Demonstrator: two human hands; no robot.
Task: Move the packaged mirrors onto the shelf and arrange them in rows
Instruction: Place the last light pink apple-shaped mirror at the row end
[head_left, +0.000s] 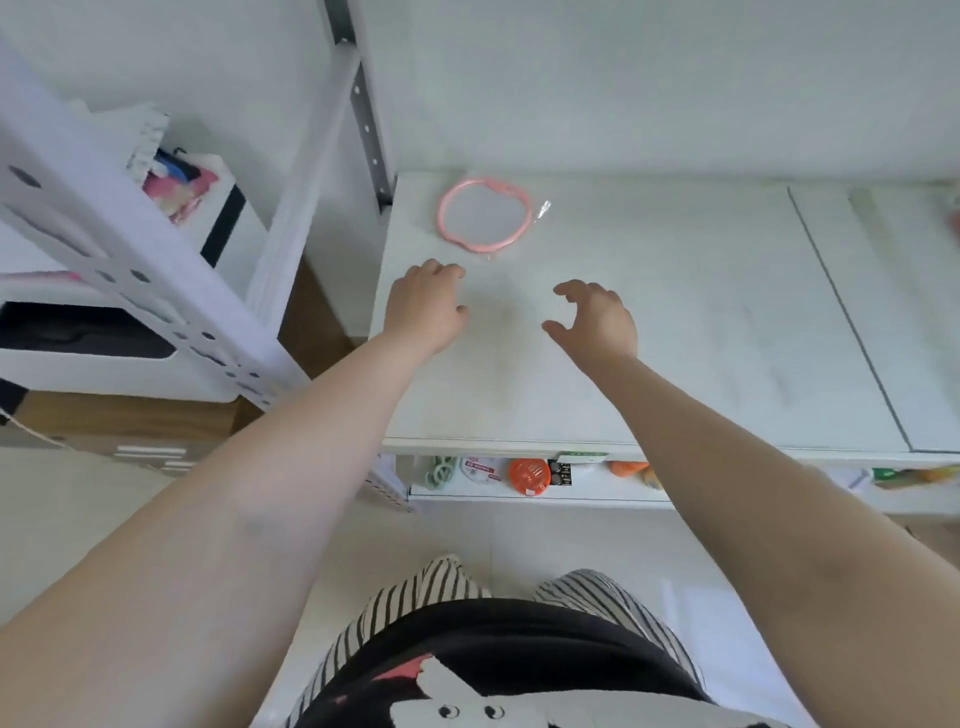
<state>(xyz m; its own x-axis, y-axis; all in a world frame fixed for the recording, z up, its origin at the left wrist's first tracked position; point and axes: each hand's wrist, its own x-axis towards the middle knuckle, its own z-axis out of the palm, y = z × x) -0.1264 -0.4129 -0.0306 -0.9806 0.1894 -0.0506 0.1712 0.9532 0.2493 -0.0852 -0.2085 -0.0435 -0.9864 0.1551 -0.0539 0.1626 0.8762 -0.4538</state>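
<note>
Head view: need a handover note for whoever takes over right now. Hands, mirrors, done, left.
Left hand: above the shelf top, fingers loosely curled, holding nothing.
Right hand: above the shelf, fingers spread and bent, holding nothing.
Mirrors: one pink-framed packaged mirror lies flat near the shelf's far left corner, just beyond the left hand.
Done: that one mirror is on the shelf.
Left: no row yet. No other mirrors are identifiable in view, so find the supply, bring them over and line them up beside the first.

Both bare arms reach straight forward. The left hand (425, 306) has loosely curled fingers, holding nothing; the right hand (597, 318) spreads into an empty claw.
</note>
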